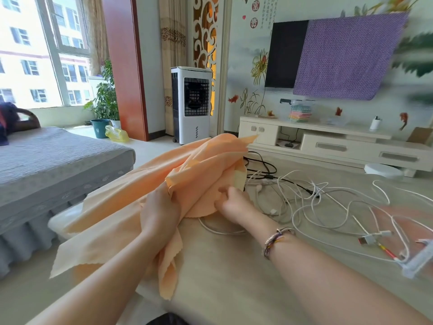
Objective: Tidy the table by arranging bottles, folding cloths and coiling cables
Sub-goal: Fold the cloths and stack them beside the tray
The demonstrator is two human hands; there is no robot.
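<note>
A large orange cloth (121, 207) is bunched and lifted above the left part of the beige table (234, 277). My left hand (159, 212) grips a fold of it near the middle. My right hand (232, 200) pinches another part of the same cloth just to the right. A tangle of white cables (328, 207) with several plugs sprawls over the table's right half, and a black cable (262, 165) lies behind the cloth. No bottles are in view.
A clear plastic piece (419, 259) lies at the table's right edge. A grey sofa (46, 165) stands to the left. Beyond the table are a white air cooler (191, 104), a TV cabinet (328, 141) and a TV half covered by purple cloth (346, 57).
</note>
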